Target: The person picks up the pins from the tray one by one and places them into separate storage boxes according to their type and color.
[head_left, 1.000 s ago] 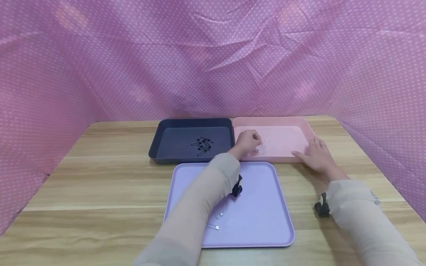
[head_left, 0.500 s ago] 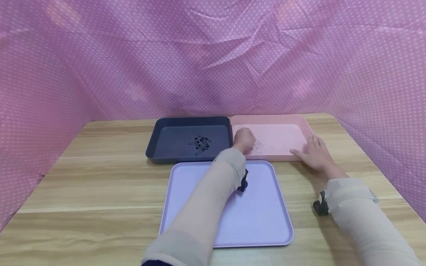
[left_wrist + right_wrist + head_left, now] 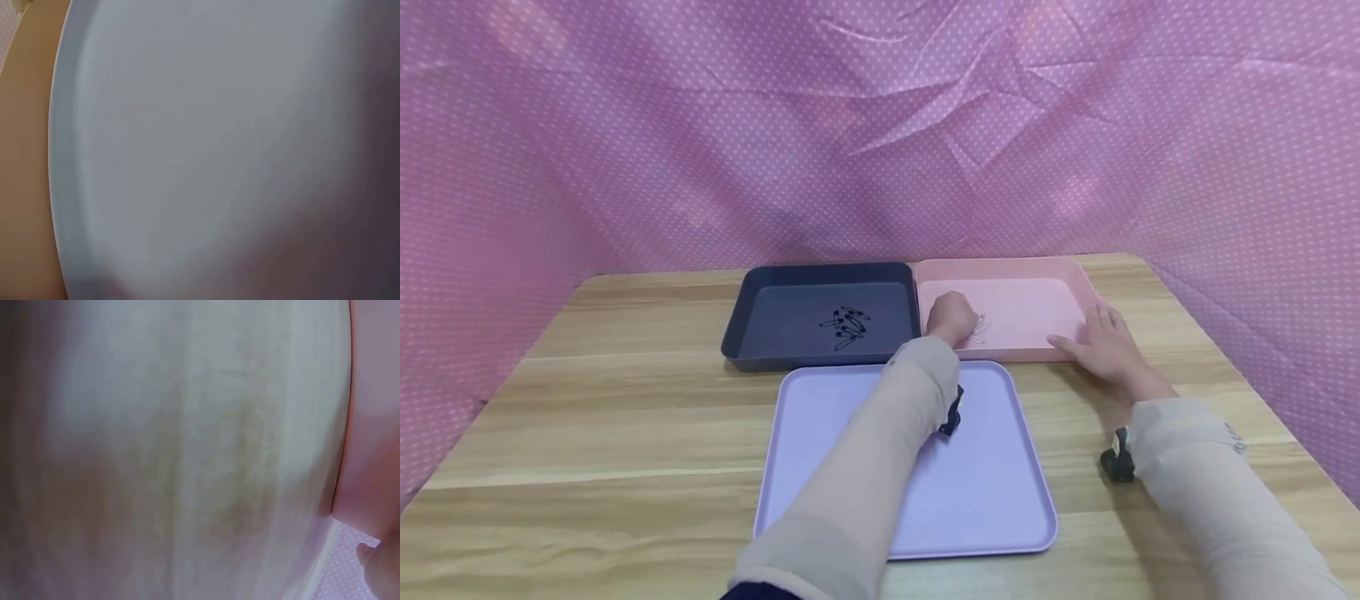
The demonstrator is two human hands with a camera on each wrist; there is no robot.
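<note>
Two trays [image 3: 820,279] [image 3: 1075,279] sit side by side behind a third [image 3: 1000,517].

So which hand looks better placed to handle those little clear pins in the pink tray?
Probably the left. The left hand is inside the pink tray, fingers curled right beside the clear pins. The right hand lies flat on the tray's near right corner, away from them.

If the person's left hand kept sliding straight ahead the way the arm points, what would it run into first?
Probably the small cluster of clear pins lying in the pink tray, just beyond the left hand. They may already touch; the head view cannot settle depth. Past them lies the tray's bare floor and far wall.
</note>
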